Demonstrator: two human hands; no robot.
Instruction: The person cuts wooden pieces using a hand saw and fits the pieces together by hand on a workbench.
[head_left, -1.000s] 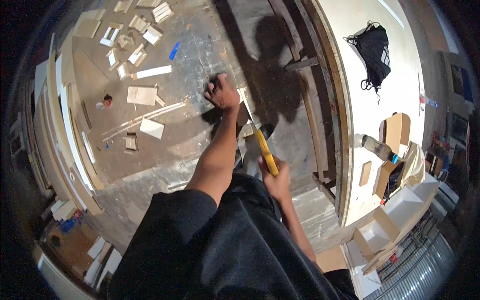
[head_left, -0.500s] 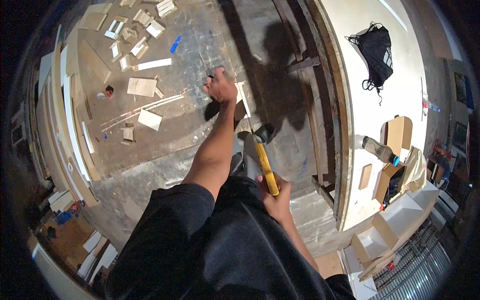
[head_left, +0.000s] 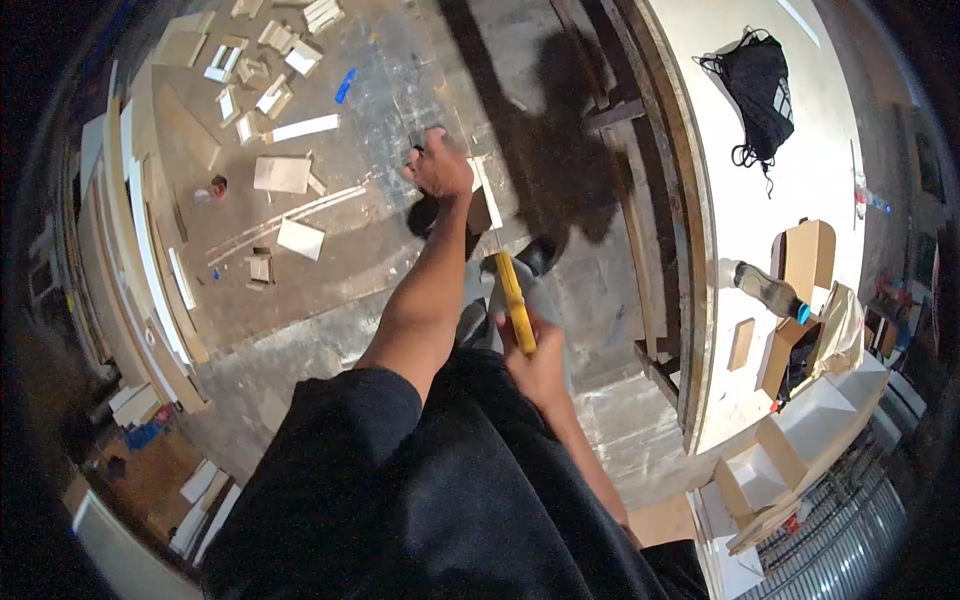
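Note:
My left hand (head_left: 440, 168) reaches forward with its fingers curled at a pale wooden board (head_left: 488, 200), which it partly covers. The board's bright edge shows just right of my wrist. Closer to my body, my right hand (head_left: 535, 362) is closed round the yellow handle of a handsaw (head_left: 514, 305). The saw is seen nearly edge-on, its thin blade pointing at the board's near end. Exactly how the left fingers grip is hard to see.
Small wooden blocks (head_left: 272, 96), flat panels (head_left: 300, 238) and thin strips (head_left: 300, 215) lie on the floor at left. A white-topped workbench (head_left: 728, 210) at right bears a black bag (head_left: 757, 90), a bottle (head_left: 770, 290) and a cardboard box (head_left: 805, 255). Long boards (head_left: 150, 260) line the far left.
My right hand has pushed the yellow-handled saw forward, toward the board and slightly left. My left hand stays in nearly the same place, and the view has shifted a little.

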